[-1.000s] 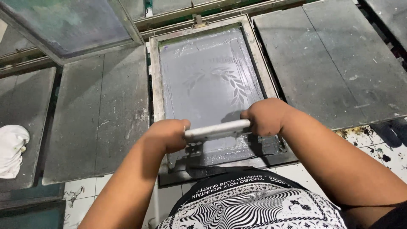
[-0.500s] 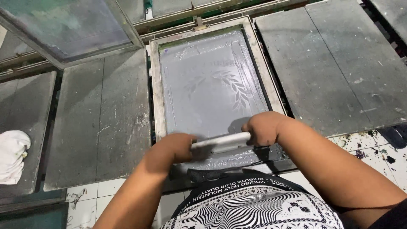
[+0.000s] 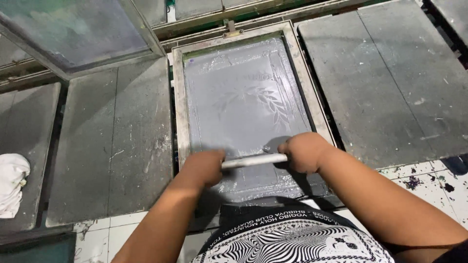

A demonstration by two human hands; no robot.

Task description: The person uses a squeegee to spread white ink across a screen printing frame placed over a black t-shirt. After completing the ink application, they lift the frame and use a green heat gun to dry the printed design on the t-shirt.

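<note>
Both my hands grip a squeegee with a pale round handle [image 3: 253, 160], held crosswise over the near part of a framed printing screen [image 3: 179, 112]. My left hand [image 3: 204, 166] is closed on the handle's left end and my right hand [image 3: 304, 152] on its right end. The screen mesh is coated in grey ink and shows a faint leaf-branch design [image 3: 265, 103]. The squeegee blade is hidden under my hands. The screen lies flat on a grey platen and is hinged at its far edge [image 3: 232, 29].
Grey flat platens lie to the left [image 3: 109, 141] and right [image 3: 390, 83]. Another screen frame [image 3: 73, 34] is raised at the upper left. A white cloth [image 3: 10, 182] rests at the far left. Ink-spotted white tiles [image 3: 424, 182] edge the bench near me.
The squeegee and both hands came toward me along the screen, then shifted slightly away again. The grey ink film now covers the mesh behind the blade.
</note>
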